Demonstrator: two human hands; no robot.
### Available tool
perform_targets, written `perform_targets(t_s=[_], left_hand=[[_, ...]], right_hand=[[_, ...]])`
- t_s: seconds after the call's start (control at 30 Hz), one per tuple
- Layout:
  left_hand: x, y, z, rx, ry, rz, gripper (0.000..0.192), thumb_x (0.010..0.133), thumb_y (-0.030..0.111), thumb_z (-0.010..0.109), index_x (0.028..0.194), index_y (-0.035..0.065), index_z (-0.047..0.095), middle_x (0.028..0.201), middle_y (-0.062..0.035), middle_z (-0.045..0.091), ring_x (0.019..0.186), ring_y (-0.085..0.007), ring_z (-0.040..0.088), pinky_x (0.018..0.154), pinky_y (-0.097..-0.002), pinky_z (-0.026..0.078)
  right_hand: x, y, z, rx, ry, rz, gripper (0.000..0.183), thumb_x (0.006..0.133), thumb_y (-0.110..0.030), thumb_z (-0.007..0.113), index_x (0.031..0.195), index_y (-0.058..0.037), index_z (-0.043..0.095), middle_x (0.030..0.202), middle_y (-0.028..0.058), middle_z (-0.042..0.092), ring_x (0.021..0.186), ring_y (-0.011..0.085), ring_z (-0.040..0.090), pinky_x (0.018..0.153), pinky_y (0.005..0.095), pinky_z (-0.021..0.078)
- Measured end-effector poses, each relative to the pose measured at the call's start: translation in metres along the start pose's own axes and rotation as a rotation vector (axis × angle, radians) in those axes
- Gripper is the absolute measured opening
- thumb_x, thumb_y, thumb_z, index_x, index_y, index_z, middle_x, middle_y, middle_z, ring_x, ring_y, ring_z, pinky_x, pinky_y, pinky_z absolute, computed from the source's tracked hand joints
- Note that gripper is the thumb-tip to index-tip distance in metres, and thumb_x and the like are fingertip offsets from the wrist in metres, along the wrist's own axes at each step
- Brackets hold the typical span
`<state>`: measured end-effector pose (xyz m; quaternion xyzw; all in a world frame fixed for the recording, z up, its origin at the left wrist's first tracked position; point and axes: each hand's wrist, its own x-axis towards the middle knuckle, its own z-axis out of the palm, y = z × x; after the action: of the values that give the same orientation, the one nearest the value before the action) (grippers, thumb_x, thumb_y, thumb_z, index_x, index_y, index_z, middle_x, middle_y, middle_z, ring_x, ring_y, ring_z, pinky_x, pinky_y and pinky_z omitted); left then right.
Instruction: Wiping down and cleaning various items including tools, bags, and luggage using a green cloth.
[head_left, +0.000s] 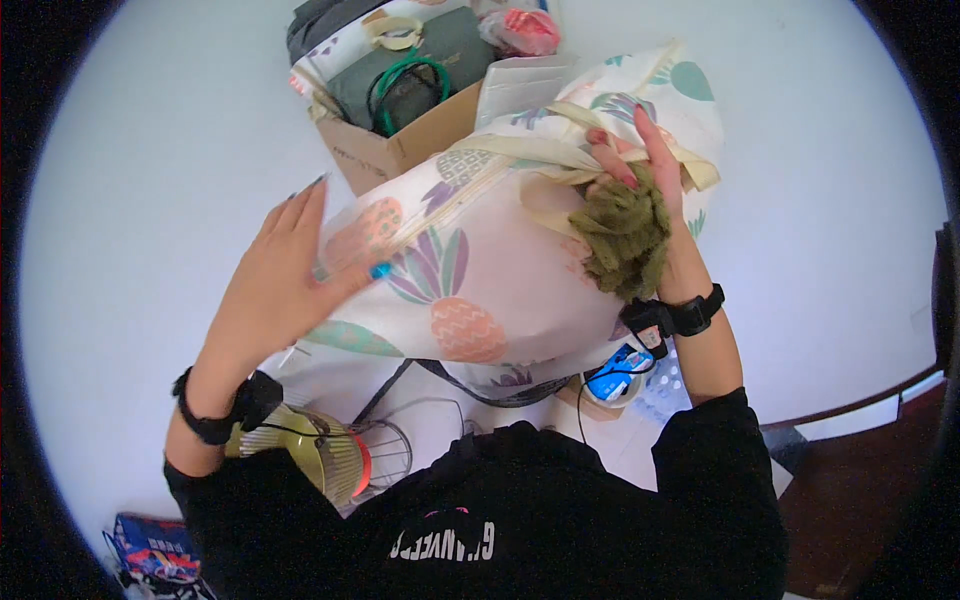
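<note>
Before me a large, full storage bag (517, 277) of white fabric, printed with pineapples and leaves, bulges across the middle of the view. My left hand (274, 274) is at its left end, fingers extended and thumb apart, lying along the fabric. In my right hand (664, 165) is a bunched olive-green fuzzy cloth (622, 236), held against the bag's right part. The fingers of this hand also lie by the bag's cream strap handles (540, 146). A zipper seam (457, 206) runs along the top of the bag.
Behind the bag stands a cardboard box (360, 150) with a grey-green case (450, 52) and a coiled green cable (390, 90). Nearby is a red item in clear plastic (529, 30). Below are a yellow-green ribbed bin (322, 457), a blue packet (619, 375) and a dark blue bag (157, 544).
</note>
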<state>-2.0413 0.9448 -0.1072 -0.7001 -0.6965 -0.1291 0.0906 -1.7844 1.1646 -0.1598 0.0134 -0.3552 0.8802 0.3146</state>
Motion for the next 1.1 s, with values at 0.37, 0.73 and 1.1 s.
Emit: perform_targets(t_s=[0.37, 0.73, 1.1], left_hand=[[-0.029, -0.001, 0.120, -1.457, 0.195, -0.599, 0.053, 0.067, 0.012, 0.073, 0.111, -0.0039, 0.048, 0.099, -0.0120, 0.061, 0.087, -0.0169, 0.060, 0.074, -0.0292, 0.048], [-0.068, 0.121, 0.116, -2.013, 0.302, -0.312, 0.045, 0.046, -0.004, 0.072, 0.091, -0.0055, 0.063, 0.090, -0.0101, 0.066, 0.079, -0.0168, 0.062, 0.073, -0.0268, 0.047], [-0.143, 0.150, 0.089, -2.127, 0.031, -0.357, 0.041, 0.042, -0.005, 0.070, 0.082, -0.0006, 0.063, 0.086, -0.0048, 0.065, 0.083, -0.0142, 0.058, 0.076, -0.0248, 0.041]], right_hand=[[-0.015, 0.002, 0.012, -0.183, 0.212, 0.131, 0.047, 0.094, -0.046, 0.028, 0.057, -0.0171, 0.031, 0.034, -0.0032, 0.024, 0.026, 0.0103, 0.016, 0.030, 0.0235, 0.0170], [-0.151, -0.090, 0.026, -0.063, -0.379, -0.385, 0.042, 0.096, -0.032, 0.017, 0.063, -0.0117, 0.035, 0.034, 0.0043, 0.043, 0.021, 0.0102, 0.022, 0.024, 0.0247, 0.0226], [-0.282, -0.079, 0.047, -0.053, -0.341, -0.340, 0.041, 0.097, -0.032, 0.020, 0.066, -0.0097, 0.036, 0.035, 0.0068, 0.044, 0.020, 0.0128, 0.024, 0.022, 0.0257, 0.0229]])
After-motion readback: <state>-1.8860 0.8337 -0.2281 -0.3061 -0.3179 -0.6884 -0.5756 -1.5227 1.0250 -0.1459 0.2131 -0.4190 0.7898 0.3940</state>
